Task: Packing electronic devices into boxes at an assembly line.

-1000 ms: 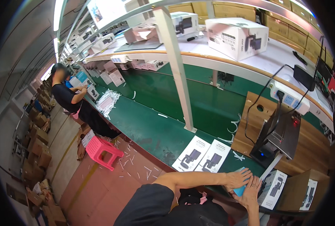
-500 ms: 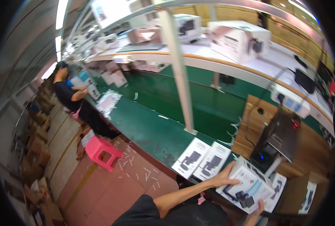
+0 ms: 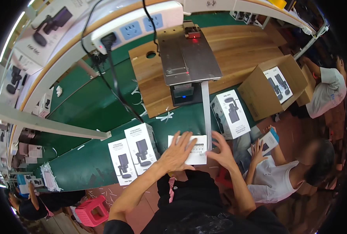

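A white carton [image 3: 198, 154] with small printed pictures on its upper face lies at the front edge of the green bench [image 3: 79, 163]. My left hand [image 3: 178, 151] rests on its left part, fingers stretched out flat. At the carton's right edge is my right hand [image 3: 223, 155], thumb and fingers apart; whether it touches the carton is hard to tell. A long pale strip [image 3: 206, 113] runs from the dark metal-topped machine [image 3: 191, 58] down to the carton's right edge, beside my right fingers.
Two microphone boxes [image 3: 140, 146] stand left of my hands, another white box [image 3: 231, 114] right of the machine. An open brown carton [image 3: 255, 93] sits farther right. A seated person [image 3: 275, 175] holds a small box nearby. Black cables [image 3: 115, 82] hang from a power strip [image 3: 138, 27].
The view has swung right toward the machine. The carton, tilted between both hands before, now lies on the bench with a different face up. My right hand has come off its lower edge.
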The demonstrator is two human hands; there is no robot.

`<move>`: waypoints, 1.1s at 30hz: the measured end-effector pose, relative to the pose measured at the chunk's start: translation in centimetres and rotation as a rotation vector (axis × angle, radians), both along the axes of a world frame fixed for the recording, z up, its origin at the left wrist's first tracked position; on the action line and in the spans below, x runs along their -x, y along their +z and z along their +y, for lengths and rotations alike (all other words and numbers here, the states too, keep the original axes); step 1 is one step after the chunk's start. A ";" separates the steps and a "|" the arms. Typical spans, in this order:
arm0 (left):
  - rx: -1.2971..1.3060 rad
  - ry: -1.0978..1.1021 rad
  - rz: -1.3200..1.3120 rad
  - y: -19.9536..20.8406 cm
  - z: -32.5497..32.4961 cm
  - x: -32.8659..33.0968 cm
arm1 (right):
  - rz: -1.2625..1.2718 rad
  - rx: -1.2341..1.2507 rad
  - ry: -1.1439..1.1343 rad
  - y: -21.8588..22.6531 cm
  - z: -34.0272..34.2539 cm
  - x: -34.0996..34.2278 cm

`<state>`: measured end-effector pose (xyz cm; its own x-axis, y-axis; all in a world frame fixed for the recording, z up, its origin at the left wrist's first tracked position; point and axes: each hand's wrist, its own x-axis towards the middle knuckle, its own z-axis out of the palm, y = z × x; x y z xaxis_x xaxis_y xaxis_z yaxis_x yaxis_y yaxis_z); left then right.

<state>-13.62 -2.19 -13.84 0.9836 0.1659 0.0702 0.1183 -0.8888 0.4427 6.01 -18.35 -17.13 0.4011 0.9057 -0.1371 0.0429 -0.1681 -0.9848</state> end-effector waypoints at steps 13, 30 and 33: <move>1.206 0.562 -0.269 -5.0 2.8 3.4 | 0.191 0.200 0.191 0.3 3.4 -0.4; -0.167 -0.104 0.151 1.7 2.4 1.1 | -1.197 0.034 0.638 4.4 4.6 2.4; -0.132 -0.092 0.181 1.3 2.4 1.4 | -1.201 0.018 0.642 4.6 4.7 2.7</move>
<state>-15.05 0.24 -12.53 0.9927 0.0761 -0.0931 0.1009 -0.9484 0.3007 3.36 -13.61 -12.57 -0.2072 0.9781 -0.0186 0.9392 0.1936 -0.2835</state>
